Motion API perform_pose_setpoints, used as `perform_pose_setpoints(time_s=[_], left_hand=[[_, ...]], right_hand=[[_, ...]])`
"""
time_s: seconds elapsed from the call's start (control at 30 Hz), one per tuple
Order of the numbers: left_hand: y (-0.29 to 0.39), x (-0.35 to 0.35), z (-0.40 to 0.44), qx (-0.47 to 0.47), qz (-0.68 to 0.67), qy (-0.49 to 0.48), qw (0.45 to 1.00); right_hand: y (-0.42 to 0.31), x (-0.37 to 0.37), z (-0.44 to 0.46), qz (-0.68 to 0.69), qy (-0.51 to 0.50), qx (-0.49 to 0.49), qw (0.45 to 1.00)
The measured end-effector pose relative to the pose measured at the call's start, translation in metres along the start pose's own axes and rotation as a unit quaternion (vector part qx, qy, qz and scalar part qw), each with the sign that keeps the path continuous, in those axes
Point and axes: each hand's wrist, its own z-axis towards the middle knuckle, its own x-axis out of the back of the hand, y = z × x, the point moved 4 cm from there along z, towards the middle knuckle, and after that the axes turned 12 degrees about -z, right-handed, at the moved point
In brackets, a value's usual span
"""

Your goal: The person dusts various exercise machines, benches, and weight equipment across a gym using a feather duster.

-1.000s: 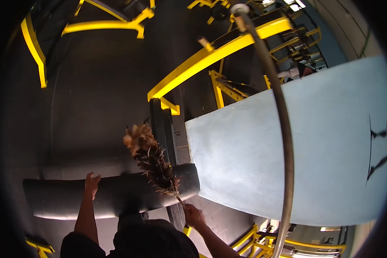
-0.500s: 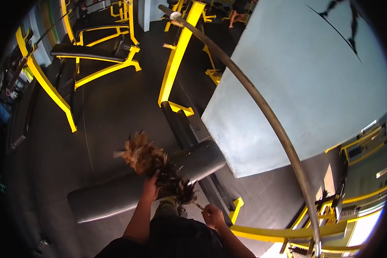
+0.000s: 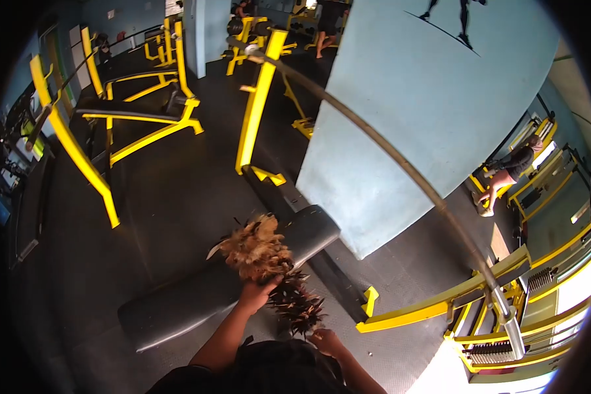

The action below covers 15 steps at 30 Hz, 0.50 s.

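A feather duster [image 3: 259, 249] with light brown feathers at its tip and dark ones lower down is held above a black padded bench [image 3: 184, 308]. My right hand [image 3: 326, 341] is closed around the handle end, below the dark feathers. At the duster's middle is my left hand [image 3: 256, 295], its fingers against the feathers; the feathers partly hide them, and whether they grip is unclear. Over the bench, a long metal bar [image 3: 394, 154] crosses the view on yellow uprights [image 3: 259, 105].
A pale blue wall panel [image 3: 387, 131] stands beyond the bench. Yellow-framed benches [image 3: 134, 108] are at the upper left. One person [image 3: 515, 164] is by equipment at the right, another [image 3: 328, 26] at the top. A weight machine [image 3: 492, 351] is at the lower right.
The view has swung up and turned. My left hand has come from apart on the left to the duster's feathers. The duster now lies farther right in view.
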Motion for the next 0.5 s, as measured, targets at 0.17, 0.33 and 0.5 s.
perform_pose_setpoints(time_s=[0.17,0.33,0.5], left_hand=[[0.042,0.090,-0.087,-0.099,-0.030,0.090,0.991],[0.044,0.213,-0.173,-0.004,-0.067,0.129,0.989],[0.106,0.258,-0.266,-0.145,-0.137,0.357,0.912]], right_hand=[[-0.032,-0.063,-0.033,-0.015,-0.020,-0.019,1.000],[-0.081,-0.126,-0.083,0.024,-0.058,-0.067,0.996],[-0.092,-0.166,-0.109,-0.059,-0.171,0.098,0.979]])
